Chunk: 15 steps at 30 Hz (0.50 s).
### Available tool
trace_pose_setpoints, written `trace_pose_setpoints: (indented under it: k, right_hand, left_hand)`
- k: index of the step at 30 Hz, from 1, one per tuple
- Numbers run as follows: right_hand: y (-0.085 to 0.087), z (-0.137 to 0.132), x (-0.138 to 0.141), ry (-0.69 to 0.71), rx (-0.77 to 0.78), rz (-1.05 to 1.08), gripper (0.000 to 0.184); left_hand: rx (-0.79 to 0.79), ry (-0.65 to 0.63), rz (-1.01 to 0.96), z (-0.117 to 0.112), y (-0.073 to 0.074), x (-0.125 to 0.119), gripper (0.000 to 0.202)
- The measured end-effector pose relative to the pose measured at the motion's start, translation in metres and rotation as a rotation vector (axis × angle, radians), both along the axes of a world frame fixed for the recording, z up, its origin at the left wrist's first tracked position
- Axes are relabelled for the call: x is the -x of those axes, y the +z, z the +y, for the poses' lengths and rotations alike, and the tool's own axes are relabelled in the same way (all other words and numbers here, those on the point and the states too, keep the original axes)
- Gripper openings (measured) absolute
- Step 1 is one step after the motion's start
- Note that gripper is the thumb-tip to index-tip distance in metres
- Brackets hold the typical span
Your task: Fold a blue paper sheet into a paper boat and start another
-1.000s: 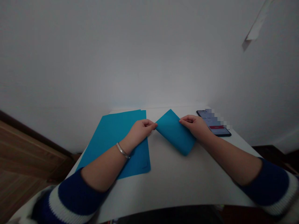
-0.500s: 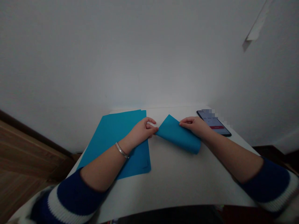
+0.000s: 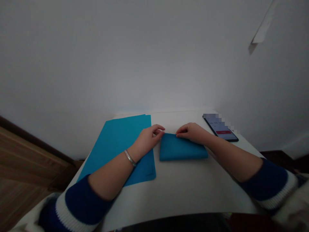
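Note:
A folded sheet of blue paper (image 3: 182, 149) lies on the white table, its rounded fold toward me. My left hand (image 3: 151, 136) pinches the paper's far left corner between thumb and fingertips. Along the far edge, my right hand (image 3: 192, 132) grips the paper with thumb and fingers, its palm over the right part. Larger blue sheets (image 3: 123, 137) lie stacked at the left, partly beneath my left wrist and forearm.
At the right of the table (image 3: 183, 190) lies a phone (image 3: 223, 132) with its screen lit, beyond my right forearm. A wall (image 3: 154, 64) rises behind the table's far edge. Wooden furniture (image 3: 21, 174) stands at the left.
The paper has turned from a slanted, curled position to lie squarer and flatter, its left corner now at the far edge. Both hands have shifted with it, the right one leftward.

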State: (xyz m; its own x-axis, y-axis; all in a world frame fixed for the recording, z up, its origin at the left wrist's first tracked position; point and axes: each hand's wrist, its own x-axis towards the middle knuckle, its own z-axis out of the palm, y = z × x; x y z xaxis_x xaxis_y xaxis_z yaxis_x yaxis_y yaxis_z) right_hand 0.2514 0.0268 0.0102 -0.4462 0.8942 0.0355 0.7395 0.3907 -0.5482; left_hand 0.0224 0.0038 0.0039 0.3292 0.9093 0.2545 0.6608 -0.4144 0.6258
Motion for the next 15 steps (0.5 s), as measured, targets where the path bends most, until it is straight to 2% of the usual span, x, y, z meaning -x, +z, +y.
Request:
trace_pose_setpoints:
  k: [6, 15]
  right_hand:
    - [0.002, -0.001, 0.004, -0.031, -0.093, -0.052, 0.019]
    - [-0.008, 0.004, -0.023, -0.133, -0.078, -0.017, 0.021]
  left_hand:
    - [-0.04, 0.043, 0.087, 0.002, 0.001, -0.001, 0.014]
    - [-0.091, 0.139, 0.116, 0.01, -0.009, 0.008, 0.013]
